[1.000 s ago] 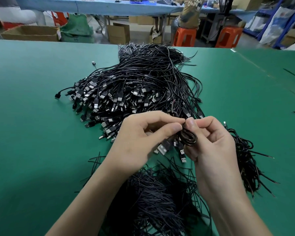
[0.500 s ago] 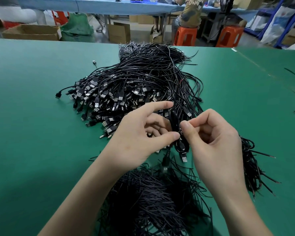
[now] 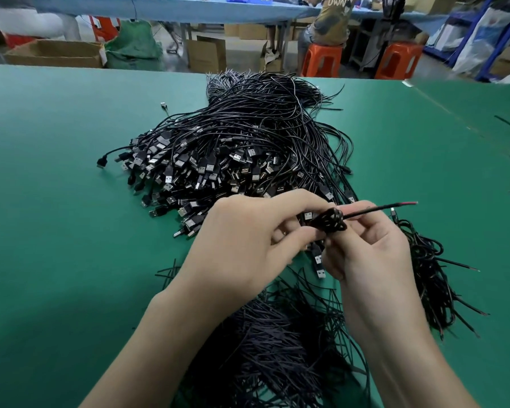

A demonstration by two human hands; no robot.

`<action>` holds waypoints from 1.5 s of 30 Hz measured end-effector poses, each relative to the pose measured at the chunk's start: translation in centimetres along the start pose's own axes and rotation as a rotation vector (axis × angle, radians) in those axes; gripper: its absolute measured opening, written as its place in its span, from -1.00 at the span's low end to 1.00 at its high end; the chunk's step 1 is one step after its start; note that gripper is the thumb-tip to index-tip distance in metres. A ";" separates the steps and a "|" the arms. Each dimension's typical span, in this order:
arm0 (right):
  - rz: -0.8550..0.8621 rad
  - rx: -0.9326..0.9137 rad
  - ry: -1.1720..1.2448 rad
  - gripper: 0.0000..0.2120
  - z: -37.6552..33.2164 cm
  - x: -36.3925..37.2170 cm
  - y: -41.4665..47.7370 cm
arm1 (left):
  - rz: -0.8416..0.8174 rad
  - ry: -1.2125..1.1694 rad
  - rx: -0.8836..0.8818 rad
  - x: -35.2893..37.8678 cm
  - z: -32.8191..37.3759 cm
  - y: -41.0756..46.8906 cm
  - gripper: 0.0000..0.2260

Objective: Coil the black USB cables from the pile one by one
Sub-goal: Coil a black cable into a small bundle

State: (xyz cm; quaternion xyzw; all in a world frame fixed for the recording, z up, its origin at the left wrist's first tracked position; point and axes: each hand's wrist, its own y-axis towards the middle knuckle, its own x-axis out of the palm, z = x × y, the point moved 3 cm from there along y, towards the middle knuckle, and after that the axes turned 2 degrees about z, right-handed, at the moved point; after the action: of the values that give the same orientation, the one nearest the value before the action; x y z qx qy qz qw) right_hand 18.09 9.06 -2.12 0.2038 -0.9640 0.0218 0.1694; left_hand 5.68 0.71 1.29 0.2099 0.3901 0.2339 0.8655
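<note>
Looks like an electronics assembly workshop: wide green-matted worktable (image 3: 56, 201) heaped with loose black USB cables (image 3: 248, 142), long blue-topped bench (image 3: 189, 10) behind, orange plastic stools (image 3: 321, 60), open brown cardboard boxes (image 3: 56, 61) on the floor, blue metal shelving (image 3: 489, 36) holding bagged stock.

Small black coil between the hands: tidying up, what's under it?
A silver-tipped USB plug dangles below the small black cable coil, over the green table mat and a heap of thin black strands. The left hand and right hand hide the rest.
</note>
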 end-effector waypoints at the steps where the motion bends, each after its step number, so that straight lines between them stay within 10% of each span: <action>1: 0.008 -0.019 -0.008 -0.70 -0.1 0.0 0.0 | -0.047 -0.085 -0.044 0.1 -0.1 0.0 -0.73; 10: 0.071 -0.108 -0.071 -0.76 -0.6 -0.1 -0.1 | -0.011 -0.529 -0.321 1.4 -0.7 0.2 -0.92; 16: 0.014 -0.255 -0.205 -0.80 -1.6 -0.1 -0.4 | 0.028 -0.731 -0.386 1.7 -1.1 0.2 -0.59; 23: -0.055 -0.201 -0.165 -0.81 -2.2 0.0 -0.3 | 0.162 -0.437 -0.288 1.2 -0.6 0.0 -0.17; 30: -0.034 0.162 0.223 -0.63 -0.8 0.4 0.0 | 0.255 -0.282 -0.160 1.1 0.1 -0.2 -0.37; 40: -0.083 0.235 0.250 -0.74 -0.7 0.6 -0.1 | 0.144 -0.030 0.207 0.2 -0.3 0.2 -0.70; 45: -0.096 0.248 0.214 -0.74 -0.8 0.5 -0.1 | 0.051 -0.082 0.116 0.2 -0.6 0.2 -0.69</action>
State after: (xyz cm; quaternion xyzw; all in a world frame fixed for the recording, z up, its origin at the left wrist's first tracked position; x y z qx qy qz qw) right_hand 17.92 8.84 -1.21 0.2653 -0.9196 0.1538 0.2454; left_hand 5.25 1.06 0.88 0.2790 0.3616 0.2242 0.8609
